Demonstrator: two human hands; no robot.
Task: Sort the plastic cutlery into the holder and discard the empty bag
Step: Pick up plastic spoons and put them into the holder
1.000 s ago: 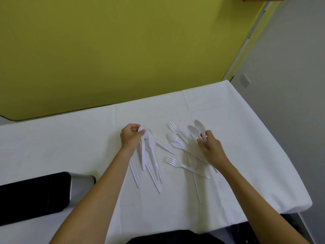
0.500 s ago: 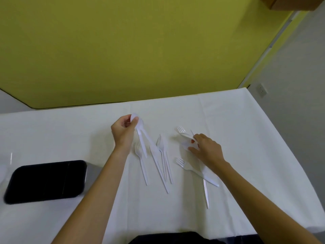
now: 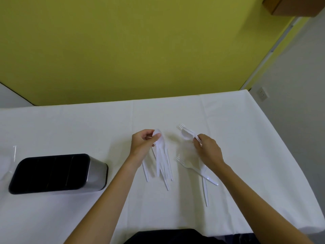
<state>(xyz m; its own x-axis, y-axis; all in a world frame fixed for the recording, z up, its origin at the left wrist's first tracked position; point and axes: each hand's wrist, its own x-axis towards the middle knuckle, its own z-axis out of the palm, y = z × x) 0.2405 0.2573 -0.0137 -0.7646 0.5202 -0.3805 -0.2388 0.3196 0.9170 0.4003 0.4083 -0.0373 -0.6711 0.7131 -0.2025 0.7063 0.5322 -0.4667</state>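
white plastic spoons (image 3: 161,152) bunch mid-table, forks (image 3: 189,166) just right of them. the dark-topped holder (image 3: 52,173) stands well left, perhaps a clear bag (image 3: 7,164) beside it.

Left hand (image 3: 142,145) has gathered the loose pieces next to it. Half a second ago they were spread out on the cloth; now it's pinching a bunch of white plastic cutlery (image 3: 161,155) at the spoon-bowl ends, with the handles fanning back toward the person. Right hand (image 3: 209,150) went from lying flat over its pile to pinching a white plastic spoon (image 3: 187,134) and white plastic fork (image 3: 181,126) by the handles. The view swung left too, so the black-topped metal cutlery holder (image 3: 52,171) shows whole.
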